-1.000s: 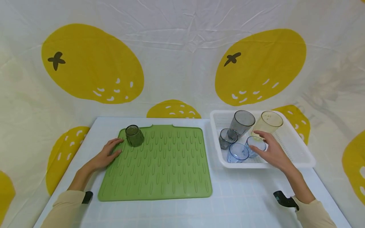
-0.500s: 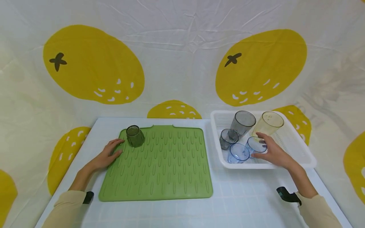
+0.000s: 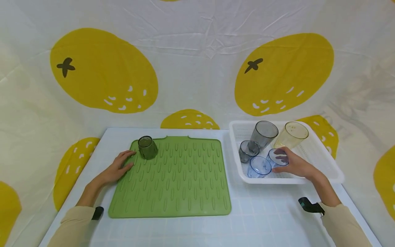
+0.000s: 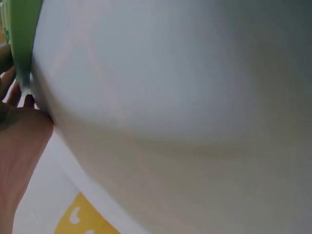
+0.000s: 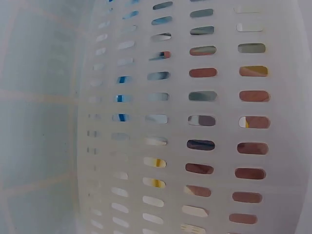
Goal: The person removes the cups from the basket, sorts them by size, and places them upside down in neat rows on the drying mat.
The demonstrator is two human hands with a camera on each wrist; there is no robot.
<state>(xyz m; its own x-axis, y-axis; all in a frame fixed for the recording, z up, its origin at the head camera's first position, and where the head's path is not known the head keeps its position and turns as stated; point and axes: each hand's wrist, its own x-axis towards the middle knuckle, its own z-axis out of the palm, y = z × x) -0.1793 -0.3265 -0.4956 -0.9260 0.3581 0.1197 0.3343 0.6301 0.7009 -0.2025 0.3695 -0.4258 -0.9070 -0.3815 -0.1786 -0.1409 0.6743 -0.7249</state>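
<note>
In the head view my right hand (image 3: 297,164) reaches over the front rim of a white basket and grips the right-hand blue glass (image 3: 273,157), thumb at its near side and fingers by its rim. A second blue glass (image 3: 258,167) stands just left of it. Behind them are a small grey glass (image 3: 248,151), a taller grey glass (image 3: 264,133) and a yellow glass (image 3: 291,134). My left hand (image 3: 117,167) rests with relaxed fingers on the left edge of a green ridged mat (image 3: 172,185). Near its fingertips, a dark glass (image 3: 147,148) stands on the mat.
The white basket (image 3: 324,179) sits at the table's back right; its slotted wall (image 5: 219,109) fills most of the right wrist view. A white table (image 3: 172,231) carries everything. A sheet with yellow fruit shapes (image 3: 197,79) hangs behind.
My right hand has moved slightly lower and its thumb and fingers have closed about the right-hand blue glass. The left hand stays at the mat's edge.
</note>
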